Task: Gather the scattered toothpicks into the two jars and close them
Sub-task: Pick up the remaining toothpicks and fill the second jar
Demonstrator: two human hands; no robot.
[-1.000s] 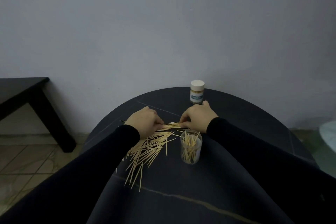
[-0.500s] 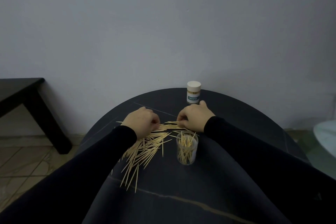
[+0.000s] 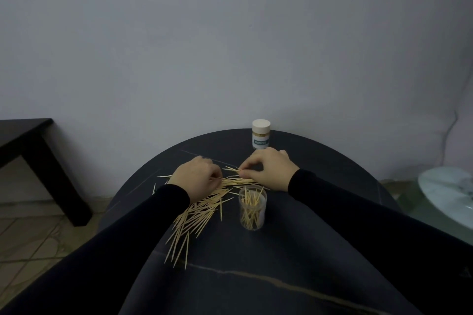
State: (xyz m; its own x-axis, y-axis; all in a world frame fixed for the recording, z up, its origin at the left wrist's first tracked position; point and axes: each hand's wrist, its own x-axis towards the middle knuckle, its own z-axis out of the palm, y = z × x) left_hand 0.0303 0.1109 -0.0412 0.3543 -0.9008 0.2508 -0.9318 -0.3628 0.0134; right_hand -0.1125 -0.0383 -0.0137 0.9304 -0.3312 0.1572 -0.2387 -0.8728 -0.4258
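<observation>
Scattered toothpicks (image 3: 197,215) lie in a loose pile across the dark round table (image 3: 256,263). An open clear jar (image 3: 252,208) stands upright just right of the pile, partly filled with toothpicks. A second jar (image 3: 261,134) with a white cap on stands at the table's far edge. My left hand (image 3: 198,178) rests curled on the top of the pile, fingertips pinching toothpicks. My right hand (image 3: 268,169) is just beyond the open jar, thumb and fingers pinching a few toothpicks at the pile's far end.
A black bench (image 3: 38,158) stands on the tiled floor at the left. A pale round table (image 3: 450,194) shows at the right edge. A grey wall rises close behind the table.
My right hand has lifted slightly with its fingers pinching toothpicks. The left hand has stayed on the pile. The view has shifted a little.
</observation>
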